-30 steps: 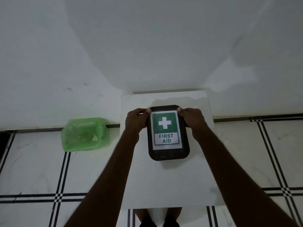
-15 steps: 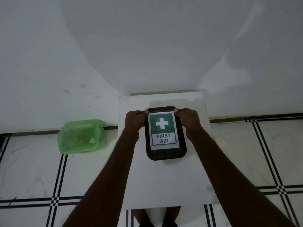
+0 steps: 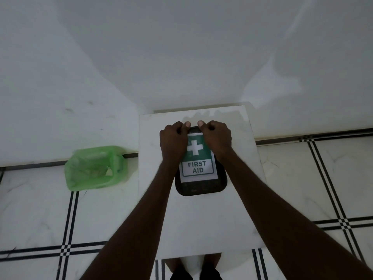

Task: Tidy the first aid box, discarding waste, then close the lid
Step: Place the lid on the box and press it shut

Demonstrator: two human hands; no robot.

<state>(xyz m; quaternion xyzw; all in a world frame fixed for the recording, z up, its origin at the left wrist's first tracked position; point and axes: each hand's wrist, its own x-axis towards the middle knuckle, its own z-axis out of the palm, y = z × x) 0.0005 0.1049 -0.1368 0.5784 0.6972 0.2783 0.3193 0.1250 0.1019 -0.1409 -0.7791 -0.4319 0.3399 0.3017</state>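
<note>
A black first aid box (image 3: 201, 185) with a green and white "FIRST AID" label lies flat on a small white table (image 3: 201, 219), its lid down. My left hand (image 3: 174, 140) and my right hand (image 3: 217, 138) rest on the far end of the lid, fingers curled over its far edge and thumbs pointing toward each other. The hands cover the upper part of the label. The box's contents are hidden under the lid.
A bin lined with a green plastic bag (image 3: 96, 168) stands on the floor left of the table, with some scraps inside. A white wall rises behind the table. White floor tiles with black lines surround it. My feet (image 3: 195, 269) show below the table's near edge.
Both hands have slid from the box's far corners inward along its far edge, so they now sit close together on top of the lid. The box has stayed in place.
</note>
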